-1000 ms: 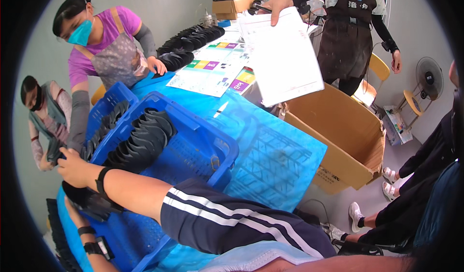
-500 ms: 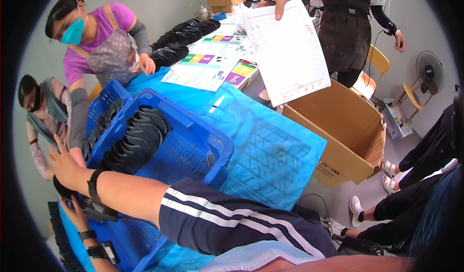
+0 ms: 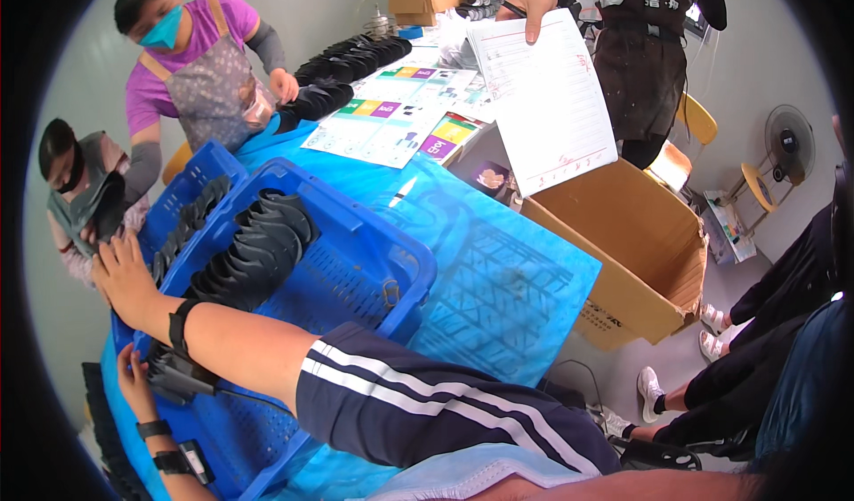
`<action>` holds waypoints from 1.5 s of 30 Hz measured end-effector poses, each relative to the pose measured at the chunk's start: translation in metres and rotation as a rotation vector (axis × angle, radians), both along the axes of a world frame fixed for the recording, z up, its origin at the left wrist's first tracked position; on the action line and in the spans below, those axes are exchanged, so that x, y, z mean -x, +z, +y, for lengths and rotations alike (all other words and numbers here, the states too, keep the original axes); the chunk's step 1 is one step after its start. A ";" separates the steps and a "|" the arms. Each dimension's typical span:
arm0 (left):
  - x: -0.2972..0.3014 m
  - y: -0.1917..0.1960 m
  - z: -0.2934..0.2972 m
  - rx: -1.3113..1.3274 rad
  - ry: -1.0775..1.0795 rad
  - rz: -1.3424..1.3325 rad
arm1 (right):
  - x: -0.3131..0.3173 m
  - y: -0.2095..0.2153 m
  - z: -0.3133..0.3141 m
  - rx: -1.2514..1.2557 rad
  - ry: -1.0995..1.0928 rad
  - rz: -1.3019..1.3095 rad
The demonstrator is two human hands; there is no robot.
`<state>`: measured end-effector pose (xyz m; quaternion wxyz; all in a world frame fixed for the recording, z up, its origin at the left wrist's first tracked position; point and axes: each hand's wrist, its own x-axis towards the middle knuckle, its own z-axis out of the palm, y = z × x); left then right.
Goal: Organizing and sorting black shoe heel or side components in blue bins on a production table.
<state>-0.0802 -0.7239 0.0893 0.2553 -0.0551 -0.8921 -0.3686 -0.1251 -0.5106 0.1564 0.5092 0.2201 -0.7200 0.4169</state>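
Note:
My right arm, in a navy sleeve with white stripes, reaches across a blue plastic basket [image 3: 405,274] to its far left side. My right hand [image 3: 124,278] has its fingers stretched out by the basket's left end and holds nothing visible. Lower down, my left hand [image 3: 135,385], with bands on the wrist, is beside the basket's rim, fingers apart and nothing seen in them. Black curved pieces [image 3: 258,252] stand in a tight row inside the basket. Just beyond my right hand is a loose dark curved piece [image 3: 105,206], at the end of a co-worker's grey-sleeved arm.
A second blue basket [image 3: 209,158] adjoins the first. Printed sheets [image 3: 374,132] and more black pieces [image 3: 356,56] lie on the blue-covered table [image 3: 498,278]. A person holds papers [image 3: 551,101] over it. A cardboard box [image 3: 623,225] stands right, a fan [image 3: 790,143] beyond.
A black piece at my hands is no longer there; a dark piece is now up by the co-worker's hand. My left hand has come away from my right, and its fingers have loosened.

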 end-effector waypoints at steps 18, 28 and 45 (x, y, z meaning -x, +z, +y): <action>0.011 0.002 0.003 0.231 -0.047 0.109 | 0.014 -0.054 -0.028 -0.499 0.045 -0.032; -0.012 0.001 -0.038 -1.123 0.166 0.136 | 0.069 -0.048 0.011 -0.079 0.068 -0.584; -0.014 -0.008 0.004 0.543 -0.155 -0.950 | 0.069 -0.102 0.000 -1.266 -0.024 -1.091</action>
